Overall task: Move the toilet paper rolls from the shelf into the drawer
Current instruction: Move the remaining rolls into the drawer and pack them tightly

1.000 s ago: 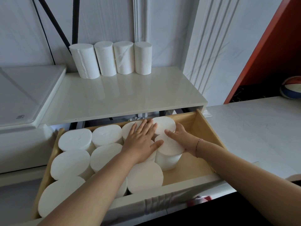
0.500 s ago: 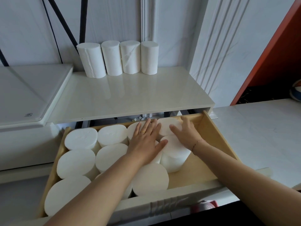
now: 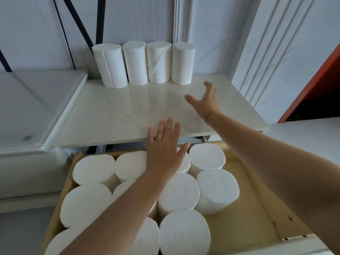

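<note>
Hands: my left hand (image 3: 163, 150) is flat, palm down, fingers spread, holding nothing; it hangs over the back row of rolls in the drawer, fingertips reaching across the front edge of the shelf. My right hand (image 3: 207, 101) is over the glossy cream-white shelf (image 3: 114, 115), fingers and thumb spread wide in an open curl, empty, near but apart from the rolls standing there.

I count four white upright toilet paper rolls (image 3: 143, 64) in a row at the back of the shelf, against the pale panelled wall (image 3: 138, 17), side by side and touching or nearly so. The right hand is nearest the rightmost roll (image 3: 182, 63).

Below the shelf, the open light wooden drawer (image 3: 257, 208) holds many more white toilet paper rolls standing on end (image 3: 184, 234), packed closely across its left and middle. The right part of the drawer floor is bare wood. Exact roll count in the drawer: I cannot tell, as my forearms cover several.
</note>
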